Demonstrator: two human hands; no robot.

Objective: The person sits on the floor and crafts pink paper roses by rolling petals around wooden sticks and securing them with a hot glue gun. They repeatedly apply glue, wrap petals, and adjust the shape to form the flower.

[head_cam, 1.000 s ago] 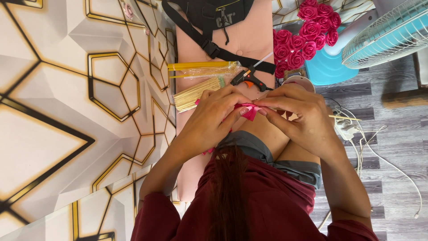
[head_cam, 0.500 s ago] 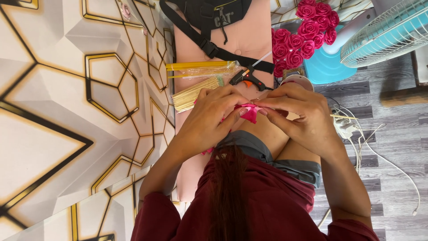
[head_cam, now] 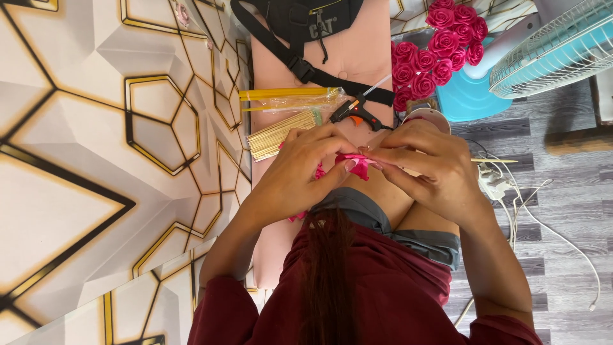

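Pinching a little pink ribbon bit into shape over my lap

Pink mat (head_cam: 357, 57) runs along the patterned wall; the bag (head_cam: 300, 22), finished roses (head_cam: 440, 51), skewer bundle (head_cam: 281, 134) and glue gun (head_cam: 357, 114) lie beyond my hands. My left hand (head_cam: 306, 172) and right hand (head_cam: 428, 169) meet over my knee, both sets of fingers (head_cam: 348, 167) clamped on the ribbon piece (head_cam: 359, 165). I'd guess it's featherlight, floppy and a bit slick, so it'll unfold if I ease off. Best gripped right at the folded base with fingertips, not squashed at the loose edge.
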